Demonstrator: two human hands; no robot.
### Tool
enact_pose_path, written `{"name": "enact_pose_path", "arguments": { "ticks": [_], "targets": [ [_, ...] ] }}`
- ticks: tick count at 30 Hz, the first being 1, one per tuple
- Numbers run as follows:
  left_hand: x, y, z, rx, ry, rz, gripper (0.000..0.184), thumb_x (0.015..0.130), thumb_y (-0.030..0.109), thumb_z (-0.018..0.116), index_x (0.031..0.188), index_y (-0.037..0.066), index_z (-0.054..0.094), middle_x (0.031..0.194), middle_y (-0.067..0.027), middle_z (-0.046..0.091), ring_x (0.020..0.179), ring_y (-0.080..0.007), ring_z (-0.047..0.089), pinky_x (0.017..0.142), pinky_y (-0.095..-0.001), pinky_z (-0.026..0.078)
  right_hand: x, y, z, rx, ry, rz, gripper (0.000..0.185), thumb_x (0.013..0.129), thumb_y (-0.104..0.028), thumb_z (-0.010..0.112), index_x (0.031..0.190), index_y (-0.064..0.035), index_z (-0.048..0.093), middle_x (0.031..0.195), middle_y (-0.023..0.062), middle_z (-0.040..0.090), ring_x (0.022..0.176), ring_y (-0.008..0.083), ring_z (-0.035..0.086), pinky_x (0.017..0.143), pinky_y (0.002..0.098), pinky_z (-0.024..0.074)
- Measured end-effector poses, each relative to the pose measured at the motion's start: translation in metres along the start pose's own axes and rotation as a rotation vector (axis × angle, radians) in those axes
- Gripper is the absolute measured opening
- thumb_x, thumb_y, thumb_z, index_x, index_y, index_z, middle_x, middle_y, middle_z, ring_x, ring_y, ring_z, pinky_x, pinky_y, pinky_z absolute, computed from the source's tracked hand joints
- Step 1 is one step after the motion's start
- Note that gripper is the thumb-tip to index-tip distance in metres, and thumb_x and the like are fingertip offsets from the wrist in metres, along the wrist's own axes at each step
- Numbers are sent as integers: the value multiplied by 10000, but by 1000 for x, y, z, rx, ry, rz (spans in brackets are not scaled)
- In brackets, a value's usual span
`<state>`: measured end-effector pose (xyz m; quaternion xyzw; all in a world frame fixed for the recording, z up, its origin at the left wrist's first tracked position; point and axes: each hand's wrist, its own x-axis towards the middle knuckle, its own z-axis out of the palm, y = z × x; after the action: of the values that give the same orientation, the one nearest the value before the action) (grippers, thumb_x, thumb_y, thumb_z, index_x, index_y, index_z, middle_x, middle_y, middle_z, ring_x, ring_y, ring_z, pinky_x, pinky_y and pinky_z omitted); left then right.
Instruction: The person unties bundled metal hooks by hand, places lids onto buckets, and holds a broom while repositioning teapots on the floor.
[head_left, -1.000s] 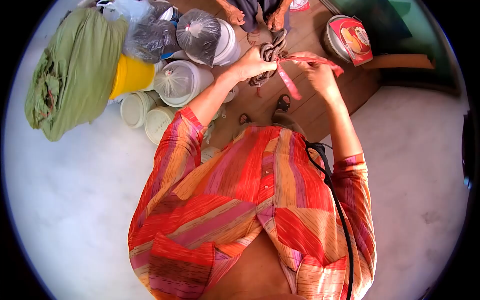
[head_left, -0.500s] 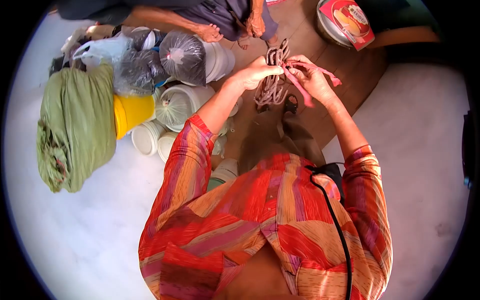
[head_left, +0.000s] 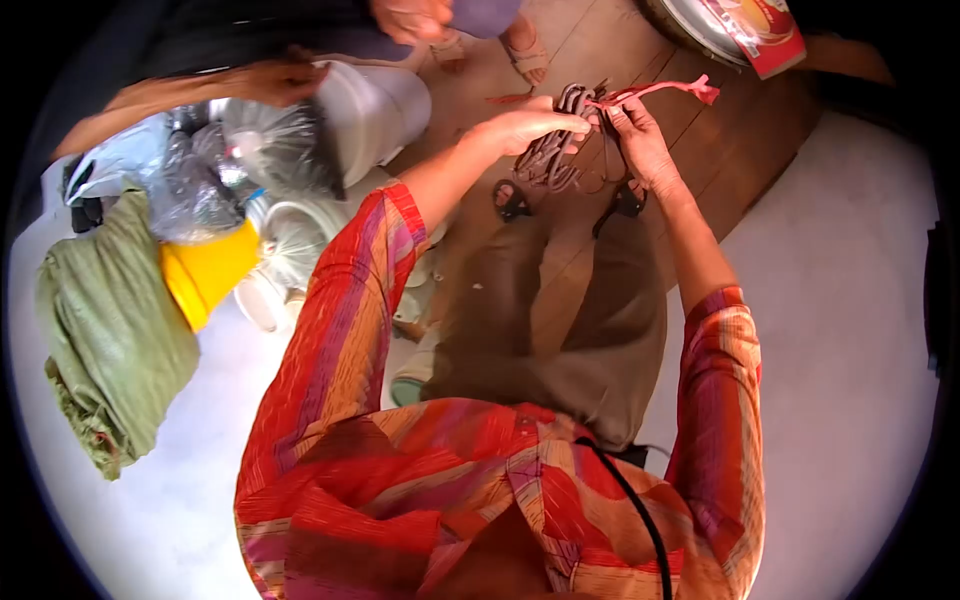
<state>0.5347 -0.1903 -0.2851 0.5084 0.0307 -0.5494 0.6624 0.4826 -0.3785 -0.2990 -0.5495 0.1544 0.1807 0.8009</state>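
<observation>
A coiled bundle of brownish rope (head_left: 548, 162) hangs above the wooden floor, with my left hand (head_left: 528, 129) closed around its upper part. A pinkish-red cloth strip (head_left: 662, 89) crosses the top of the coil, and its frayed end sticks out to the right. My right hand (head_left: 642, 145) pinches this strip just beside the coil. Part of the strip is hidden behind my fingers, so I cannot tell whether it is knotted.
Another person's hand (head_left: 412, 18) and forearm (head_left: 190, 95) are at the upper left. White buckets (head_left: 375, 110), a yellow bucket (head_left: 212, 270), plastic bags (head_left: 280, 145) and a green sack (head_left: 115, 320) stand left. A metal pot (head_left: 690, 30) with a red box (head_left: 765, 35) is upper right.
The strip's loose ends hung down and right; now one end stretches out rightward. The other person has leaned in, an arm reaching over the buckets and bags. My view has shifted.
</observation>
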Motion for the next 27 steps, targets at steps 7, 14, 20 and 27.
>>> {"name": "enact_pose_path", "arguments": {
  "ticks": [7, 14, 20, 27],
  "targets": [
    [137, -90, -64, -122, 102, -175, 478, 813, 291, 647, 1200, 45, 514, 1126, -39, 554, 971, -156, 529, 851, -343, 491, 101, 101, -99, -69, -23, 241, 231, 952, -148, 436, 1132, -32, 521, 1050, 55, 578, 910, 126, 566, 807, 266, 470],
    [250, -222, -175, -162, 69, -239, 421, 833, 263, 640, 1145, 3, 525, 1054, -92, 602, 899, -185, 590, 802, -326, 489, 189, 226, -172, -492, -311, 301, 258, 935, -158, 456, 1132, -15, 541, 1038, 72, 564, 911, 131, 555, 794, 263, 487],
    [305, -293, -206, -80, 205, -234, 443, 841, 301, 633, 1139, -7, 520, 1070, -111, 596, 902, -196, 585, 798, -335, 479, 223, 317, -204, -297, -222, 426, 236, 936, -205, 479, 1100, -52, 554, 958, 30, 585, 796, 100, 556, 704, 219, 464],
    [288, -285, -225, 1544, 527, 244, 334, 802, 241, 655, 1009, 1, 551, 965, -128, 559, 943, -259, 557, 799, -380, 472, 231, 374, -198, -152, -98, 364, 262, 947, -181, 460, 1128, -6, 533, 1007, 63, 591, 830, 128, 577, 729, 256, 485]
  ]
}}
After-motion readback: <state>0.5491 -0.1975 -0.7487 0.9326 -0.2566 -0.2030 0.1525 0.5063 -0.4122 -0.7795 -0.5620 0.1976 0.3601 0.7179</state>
